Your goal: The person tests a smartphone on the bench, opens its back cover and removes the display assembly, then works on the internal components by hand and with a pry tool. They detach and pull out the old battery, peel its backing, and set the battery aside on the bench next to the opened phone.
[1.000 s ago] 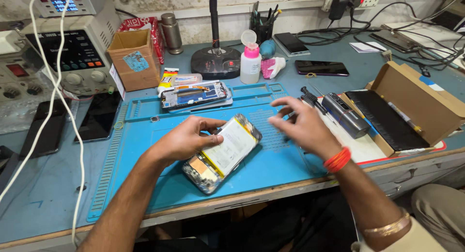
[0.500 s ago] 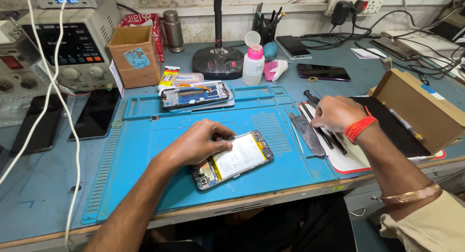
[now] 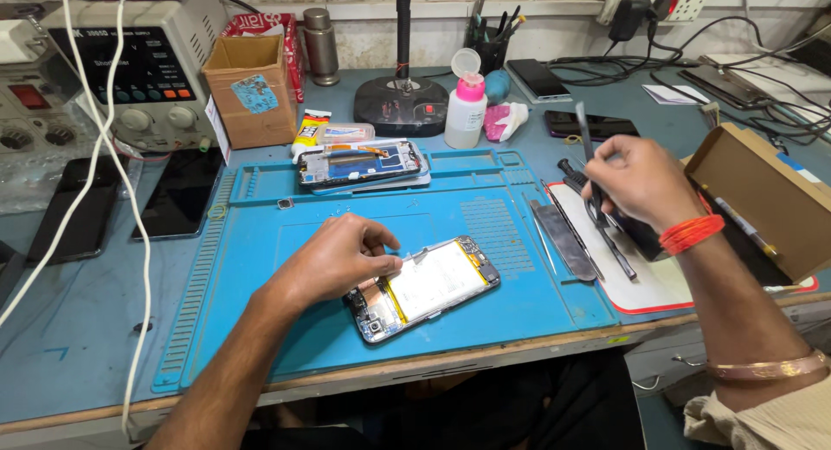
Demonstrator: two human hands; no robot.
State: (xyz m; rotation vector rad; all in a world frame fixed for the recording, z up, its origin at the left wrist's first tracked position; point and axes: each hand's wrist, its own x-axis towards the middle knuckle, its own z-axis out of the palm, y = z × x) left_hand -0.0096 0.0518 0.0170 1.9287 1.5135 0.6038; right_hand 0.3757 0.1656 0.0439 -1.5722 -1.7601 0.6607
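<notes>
1. A cluttered blue workbench with a blue repair mat (image 3: 286, 329) under my hands; a bench power supply (image 3: 121, 73) stands far beyond my left hand, and a black lamp base (image 3: 402, 104) at the back.
2. Half a second ago my right hand (image 3: 636, 186) lay low on the tool tray (image 3: 658, 286); now it is lifted, fingers closed on a thin grey tool (image 3: 585, 134) that points upward. My left hand (image 3: 333, 260) has stayed on the opened phone (image 3: 424, 287), which has barely shifted.
3. Beyond my left hand, a small brown cardboard box (image 3: 251, 91) stands open; I cannot see inside it. Just right of my right hand, a cardboard box (image 3: 762, 199) lies open with dark contents. A black cup (image 3: 485, 52) at the back holds pens and tools.
4. My left hand rests palm down, fingertips pressed together on the phone's upper edge, pinning it to the mat. My right wrist, with an orange band, is bent above the tray.
5. Another opened phone (image 3: 359, 164) lies ahead of my left hand.
</notes>
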